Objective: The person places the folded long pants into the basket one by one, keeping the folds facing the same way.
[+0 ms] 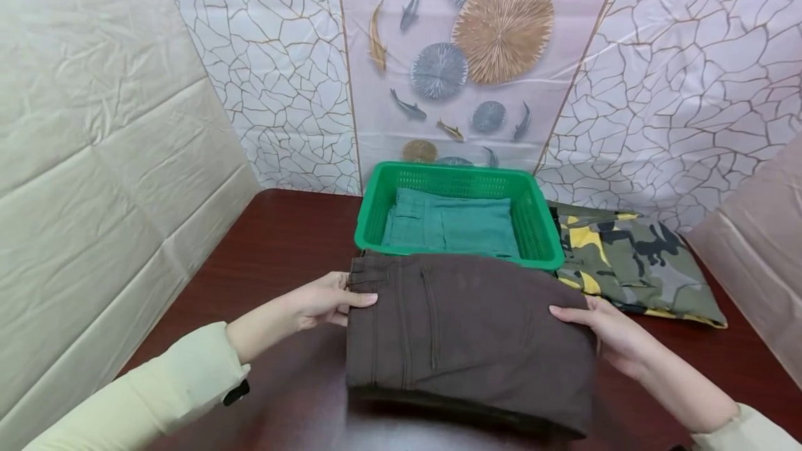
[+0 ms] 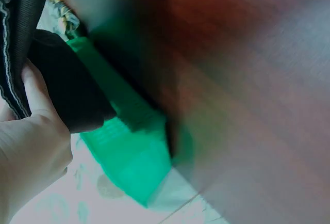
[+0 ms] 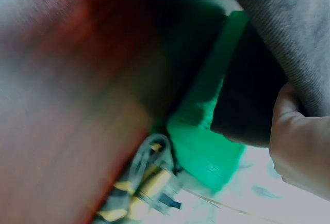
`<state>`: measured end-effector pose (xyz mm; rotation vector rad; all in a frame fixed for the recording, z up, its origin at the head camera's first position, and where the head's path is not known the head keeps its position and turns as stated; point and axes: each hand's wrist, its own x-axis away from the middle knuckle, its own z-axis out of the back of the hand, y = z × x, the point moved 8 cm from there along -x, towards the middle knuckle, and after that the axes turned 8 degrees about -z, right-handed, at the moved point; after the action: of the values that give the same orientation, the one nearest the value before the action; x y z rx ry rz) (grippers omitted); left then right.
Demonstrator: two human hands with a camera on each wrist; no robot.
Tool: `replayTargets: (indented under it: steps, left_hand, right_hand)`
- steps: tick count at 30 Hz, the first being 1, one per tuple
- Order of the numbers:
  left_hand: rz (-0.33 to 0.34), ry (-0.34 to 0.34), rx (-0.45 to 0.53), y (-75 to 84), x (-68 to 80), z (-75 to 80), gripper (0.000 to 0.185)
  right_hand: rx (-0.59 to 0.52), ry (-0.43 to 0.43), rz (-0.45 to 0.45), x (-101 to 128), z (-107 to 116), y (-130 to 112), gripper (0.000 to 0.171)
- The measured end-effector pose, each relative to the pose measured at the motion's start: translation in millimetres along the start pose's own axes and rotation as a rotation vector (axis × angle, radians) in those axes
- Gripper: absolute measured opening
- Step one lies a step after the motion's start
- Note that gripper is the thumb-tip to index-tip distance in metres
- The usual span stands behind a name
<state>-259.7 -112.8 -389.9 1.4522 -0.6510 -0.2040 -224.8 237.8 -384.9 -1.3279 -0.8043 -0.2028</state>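
Folded dark brown trousers point(image 1: 476, 339) hang between my two hands above the table, in front of the basket. My left hand point(image 1: 326, 301) grips their left edge at the waistband, thumb on top and fingers beneath. The right side is held by my right hand point(image 1: 617, 336), its thumb over the cloth. Both wrist views show the folded layers between thumb and fingers. Behind the trousers stands a green plastic basket point(image 1: 365, 218), its front rim partly covered by them. Inside it lies a folded teal garment point(image 1: 451, 221).
Folded camouflage trousers point(image 1: 633, 263) in yellow, grey and black lie right of the basket. The dark red-brown table point(image 1: 282, 235) ends at patterned sheets point(image 1: 288, 75) behind and plain cream sheets point(image 1: 94, 124) on the left.
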Motion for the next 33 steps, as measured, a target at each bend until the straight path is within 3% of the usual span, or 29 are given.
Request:
replayTargets:
  steps: [3,7,10,14,20,28,33]
  left_hand:
    - [-0.023,-0.029,0.013,12.6,0.4,-1.6,0.04]
    - [-0.045,-0.04,0.014,28.9,0.1,-3.1,0.038]
    - [-0.051,-0.034,0.014,38.2,0.1,-2.8,0.037]
    - [-0.058,-0.033,0.025,47.2,0.6,-1.6,0.036]
    - [-0.015,0.007,0.016,57.4,-3.8,4.4,0.042]
    - [-0.017,0.073,-0.05,84.6,-16.9,15.8,0.042]
    - [0.012,0.136,-0.111,100.6,-25.8,26.1,0.073]
  right_hand:
    - [0.018,0.008,0.032,6.8,3.1,-11.2,0.041]
    - [0.025,0.027,0.065,14.3,8.8,-23.5,0.016]
    - [0.037,0.035,0.084,18.2,12.6,-31.9,0.012]
    - [0.086,0.055,0.134,21.6,18.4,-45.8,0.011]
    - [0.134,0.075,0.239,19.7,23.6,-67.8,0.012]
    - [0.232,0.145,0.272,18.7,33.1,-99.6,0.02]
    - [0.293,0.157,0.288,16.8,37.0,-121.7,0.026]
